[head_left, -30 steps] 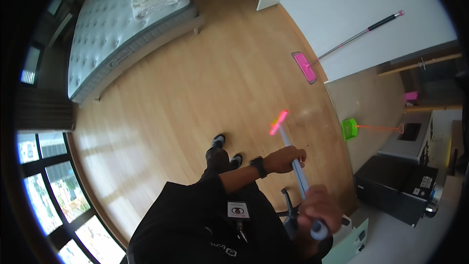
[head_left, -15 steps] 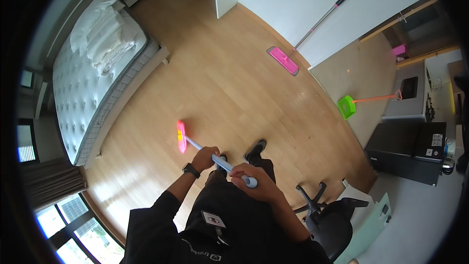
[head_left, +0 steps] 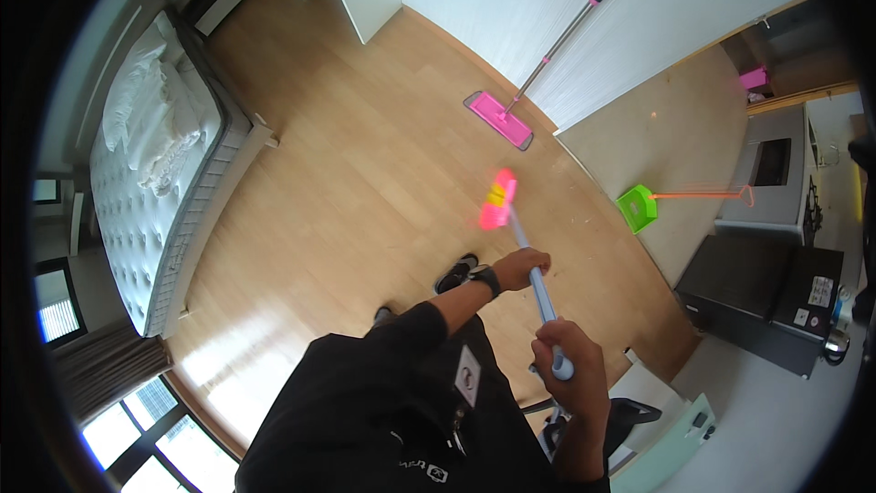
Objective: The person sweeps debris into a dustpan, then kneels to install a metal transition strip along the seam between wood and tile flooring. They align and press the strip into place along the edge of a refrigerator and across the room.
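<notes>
Both my hands grip the pale blue handle of a broom point(head_left: 540, 296). My left hand point(head_left: 521, 268), with a dark watch at the wrist, is closed around the shaft lower down. Near the handle's rounded top end, my right hand point(head_left: 575, 361) is wrapped round it. The broom's pink and yellow head point(head_left: 498, 200) is over the wooden floor ahead of my feet, slightly blurred. Beyond it, a pink flat mop point(head_left: 499, 120) leans with its pole against the white wall.
A green dustpan point(head_left: 638, 209) with an orange handle stands on the tiled floor to the right. Behind it is a black fridge point(head_left: 753, 288). At the left is a bed with a bare mattress point(head_left: 146, 219) and bunched white bedding. An office chair point(head_left: 630, 415) is close on my right.
The broom and both hands have swung right; its head went from the floor at left of my feet to near the flat mop. My body and view have shifted too.
</notes>
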`<state>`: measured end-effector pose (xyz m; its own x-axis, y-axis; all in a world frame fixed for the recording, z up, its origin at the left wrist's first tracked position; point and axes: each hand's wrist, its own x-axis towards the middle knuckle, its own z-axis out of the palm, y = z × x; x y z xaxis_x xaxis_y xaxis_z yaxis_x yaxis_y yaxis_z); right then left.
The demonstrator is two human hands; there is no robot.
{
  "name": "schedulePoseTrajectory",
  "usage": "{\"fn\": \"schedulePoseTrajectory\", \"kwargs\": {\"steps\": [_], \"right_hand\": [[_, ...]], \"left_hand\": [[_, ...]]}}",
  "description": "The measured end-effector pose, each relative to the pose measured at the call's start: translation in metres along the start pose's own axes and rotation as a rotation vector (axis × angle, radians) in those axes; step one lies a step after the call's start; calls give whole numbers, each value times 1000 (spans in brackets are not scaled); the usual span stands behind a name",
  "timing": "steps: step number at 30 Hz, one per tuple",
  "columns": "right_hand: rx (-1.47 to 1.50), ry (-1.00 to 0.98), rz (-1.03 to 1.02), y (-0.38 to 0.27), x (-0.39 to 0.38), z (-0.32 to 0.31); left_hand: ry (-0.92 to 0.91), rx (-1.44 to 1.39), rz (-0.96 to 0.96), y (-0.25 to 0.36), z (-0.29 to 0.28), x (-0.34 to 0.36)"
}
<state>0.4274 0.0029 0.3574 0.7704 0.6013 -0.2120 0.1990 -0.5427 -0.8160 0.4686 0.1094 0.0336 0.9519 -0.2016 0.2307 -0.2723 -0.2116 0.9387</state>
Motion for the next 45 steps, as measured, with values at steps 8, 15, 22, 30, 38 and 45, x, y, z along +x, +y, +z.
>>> {"fn": "schedulePoseTrajectory", "kwargs": {"steps": [8,15,22,30,38,45], "right_hand": [[-62,233,-279,-1,38,-46],[450,107,-499,-33,30,-90],[407,125,-288,17,47,-120],[360,131,-147,94,14,-141],[478,224,-184,136,-62,-213],[1198,819,823,239,-37,-136]], "left_hand": [[-18,-212,2,50,25,103],[65,-135,-64,129,-28,78],[-38,61,-375,120,-66,76],[-255,-13,-233,58,64,127],[-505,-159,124,73,169,248],[-1227,-107,318,121,169,259]]}}
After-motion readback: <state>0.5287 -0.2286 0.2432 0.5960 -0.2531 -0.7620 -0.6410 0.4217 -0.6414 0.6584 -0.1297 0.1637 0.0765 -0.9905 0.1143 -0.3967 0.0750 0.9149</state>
